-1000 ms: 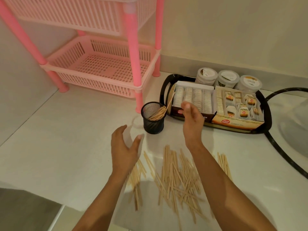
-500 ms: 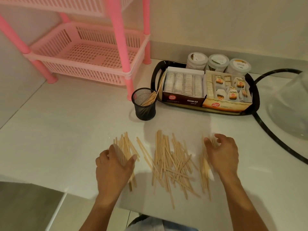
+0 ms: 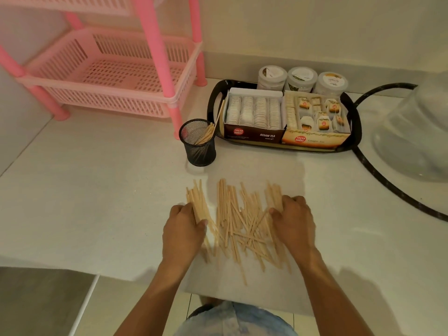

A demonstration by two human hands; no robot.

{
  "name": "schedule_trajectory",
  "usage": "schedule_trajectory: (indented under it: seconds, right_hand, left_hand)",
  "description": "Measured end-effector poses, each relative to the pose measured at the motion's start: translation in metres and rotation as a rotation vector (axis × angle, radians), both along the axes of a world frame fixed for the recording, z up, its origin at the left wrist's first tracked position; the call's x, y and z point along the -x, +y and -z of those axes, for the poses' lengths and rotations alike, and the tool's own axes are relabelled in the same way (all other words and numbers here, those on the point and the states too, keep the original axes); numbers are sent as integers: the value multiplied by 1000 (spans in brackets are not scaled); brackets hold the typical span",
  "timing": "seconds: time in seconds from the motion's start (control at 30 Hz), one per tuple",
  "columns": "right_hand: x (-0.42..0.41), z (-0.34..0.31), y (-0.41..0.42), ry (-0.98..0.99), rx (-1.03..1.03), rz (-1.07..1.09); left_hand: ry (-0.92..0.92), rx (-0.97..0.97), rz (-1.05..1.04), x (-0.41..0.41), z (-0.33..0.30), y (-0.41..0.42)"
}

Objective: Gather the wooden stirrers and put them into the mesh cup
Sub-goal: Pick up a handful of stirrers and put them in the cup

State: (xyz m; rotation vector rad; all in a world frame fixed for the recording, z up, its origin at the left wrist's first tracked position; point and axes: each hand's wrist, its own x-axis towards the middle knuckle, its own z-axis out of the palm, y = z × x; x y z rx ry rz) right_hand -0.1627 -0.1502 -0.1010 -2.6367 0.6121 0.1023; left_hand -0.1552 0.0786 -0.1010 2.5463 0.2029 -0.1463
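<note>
Several pale wooden stirrers point(image 3: 238, 221) lie scattered on the white counter in front of me. My left hand point(image 3: 183, 230) curls around a bunch at the pile's left side, thumb pressed against them. My right hand point(image 3: 294, 220) cups the pile's right side, fingers bent over a few sticks. The black mesh cup point(image 3: 198, 142) stands upright beyond the pile, a little to the left, with some stirrers leaning inside against its right wall.
A black tray point(image 3: 355, 112) at the back holds two tea-bag boxes point(image 3: 254, 135) and three jars point(image 3: 301, 78). A pink plastic rack point(image 3: 109, 76) stands back left, one leg right behind the cup. A clear container point(image 3: 417, 134) and black cable point(image 3: 388, 183) lie right. The counter edge runs near my body.
Both hands dropped from near the cup onto the pile, then slid inward, pushing the outer bunches toward the middle. The head camera tilted down and nearer.
</note>
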Motion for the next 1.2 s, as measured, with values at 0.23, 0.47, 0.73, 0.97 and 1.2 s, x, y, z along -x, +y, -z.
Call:
schedule_trajectory:
  seconds: [0.23,0.47,0.73,0.97,1.2]
  right_hand:
    - [-8,-1,14,-67,9,-86]
    - [-12,2,8,-69,36,-108]
    - [-13,4,4,-78,-12,-91]
    - [-13,6,-7,-140,-286,28]
    - [-12,4,-21,-139,-698,223]
  left_hand:
    - [-26,79,38,-8,3,-20]
    - [-39,222,-42,-12,-1,-20]
    - [58,397,-174,-20,-2,-12]
    - [125,742,-299,-26,-3,-12]
    - [222,922,-226,-31,-8,-40]
